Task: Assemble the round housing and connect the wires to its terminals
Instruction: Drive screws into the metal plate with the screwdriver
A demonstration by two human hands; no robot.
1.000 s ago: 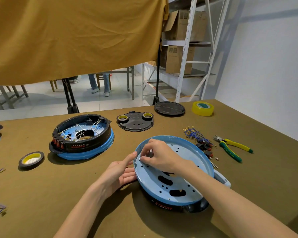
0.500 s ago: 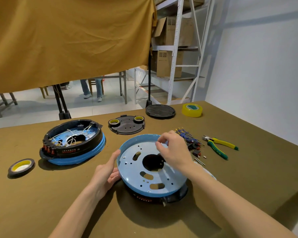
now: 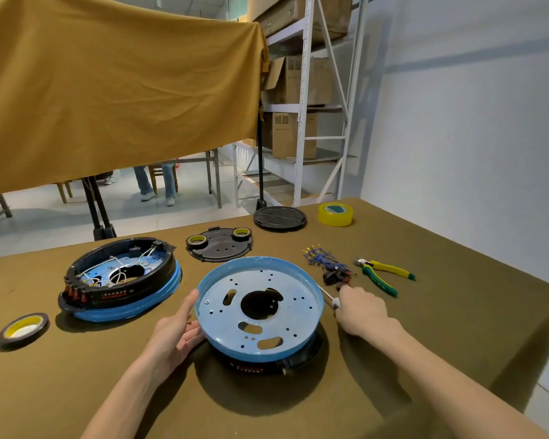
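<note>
A round blue metal housing plate (image 3: pixel 260 335) with several cut-outs sits on a black ring base (image 3: pixel 293 362) in front of me. My left hand (image 3: pixel 178 331) rests open against the plate's left rim, thumb up along the edge. To the right of the plate, my right hand (image 3: pixel 360 312) grips a screwdriver (image 3: pixel 327 295) by its white handle, the thin shaft pointing up-left. A bundle of blue wires with terminals (image 3: pixel 319 256) and small black and red parts (image 3: pixel 335 277) lie just beyond that hand.
A second housing (image 3: pixel 121 280), black ring on a blue base with white wires inside, stands at the left. Tape roll (image 3: pixel 23 327) lies near the left edge. Black plate with two tape rolls (image 3: pixel 219 243), black lid (image 3: pixel 279 218), yellow tape (image 3: pixel 335 213) and green-yellow pliers (image 3: pixel 381 275) lie farther back and right.
My right hand left the top of the blue plate, moved to its right side and took hold of the screwdriver. My left hand stayed at the left rim.
</note>
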